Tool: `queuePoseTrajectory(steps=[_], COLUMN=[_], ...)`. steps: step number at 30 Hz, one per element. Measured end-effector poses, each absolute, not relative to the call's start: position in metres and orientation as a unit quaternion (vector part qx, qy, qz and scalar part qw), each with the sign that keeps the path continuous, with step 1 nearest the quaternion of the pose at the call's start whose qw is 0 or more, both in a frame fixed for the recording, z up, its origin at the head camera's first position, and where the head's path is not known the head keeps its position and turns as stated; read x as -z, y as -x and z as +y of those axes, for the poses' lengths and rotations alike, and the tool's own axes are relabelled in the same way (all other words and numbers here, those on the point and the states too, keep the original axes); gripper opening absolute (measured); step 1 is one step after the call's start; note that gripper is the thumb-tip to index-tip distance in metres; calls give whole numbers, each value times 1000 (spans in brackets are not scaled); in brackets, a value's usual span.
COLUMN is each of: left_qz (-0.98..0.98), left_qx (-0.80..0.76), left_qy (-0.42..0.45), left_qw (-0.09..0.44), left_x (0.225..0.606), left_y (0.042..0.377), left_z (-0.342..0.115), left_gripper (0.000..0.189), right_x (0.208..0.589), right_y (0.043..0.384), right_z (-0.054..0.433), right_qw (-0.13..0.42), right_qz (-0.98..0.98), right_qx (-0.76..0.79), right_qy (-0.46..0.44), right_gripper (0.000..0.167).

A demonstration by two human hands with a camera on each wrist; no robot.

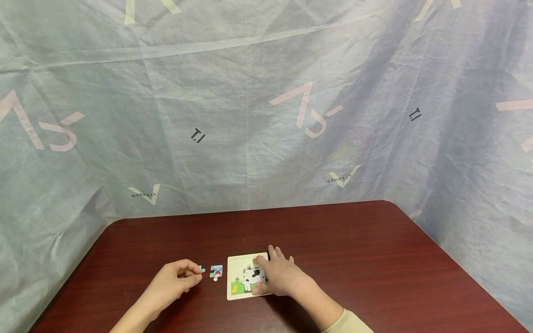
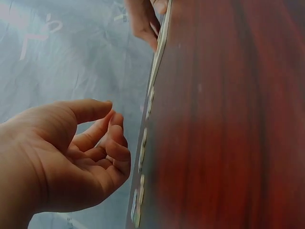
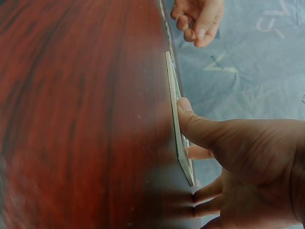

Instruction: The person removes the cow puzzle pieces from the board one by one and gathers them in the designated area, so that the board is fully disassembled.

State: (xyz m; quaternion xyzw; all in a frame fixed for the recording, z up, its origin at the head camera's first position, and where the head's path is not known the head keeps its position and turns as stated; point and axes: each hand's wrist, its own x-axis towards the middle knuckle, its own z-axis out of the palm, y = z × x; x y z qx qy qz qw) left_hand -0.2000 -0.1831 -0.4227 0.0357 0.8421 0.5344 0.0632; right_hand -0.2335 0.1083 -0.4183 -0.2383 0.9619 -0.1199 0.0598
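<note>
Right hand (image 1: pixel 285 276) spread on a square, cream-framed cow puzzle (image 1: pixel 248 279), covering its right side.
Left hand (image 1: pixel 176 279), fingers loosely bent, nothing seen held — it partly hides one blue jigsaw piece (image 1: pixel 202 268); another blue-and-red piece (image 1: pixel 216 271) lies between that hand and the puzzle. Grey-blue cloth (image 1: pixel 245 162) behind reads "T.I" and mirrored "PLANNER".

A dark red table (image 1: pixel 354 240) stands before a creased grey-blue cloth (image 1: pixel 233 92) bearing pink shapes (image 1: pixel 305 104) and 2 black "T.I" prints (image 1: pixel 195 134).
</note>
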Motion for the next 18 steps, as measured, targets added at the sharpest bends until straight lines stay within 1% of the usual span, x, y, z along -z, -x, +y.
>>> queuePoseTrajectory(steps=[8, 18], left_qz=[838, 831], left_qx=[-539, -544], left_qy=[-57, -92], left_qw=[57, 70], left_x=[421, 422], left_y=[205, 211], left_z=[-159, -142], left_gripper=[17, 17], right_x=[417, 419], right_y=[233, 234], right_z=[109, 108], right_qw=[61, 57], right_qz=[961, 962], right_qx=[126, 124], right_qy=[240, 236], right_gripper=[65, 65])
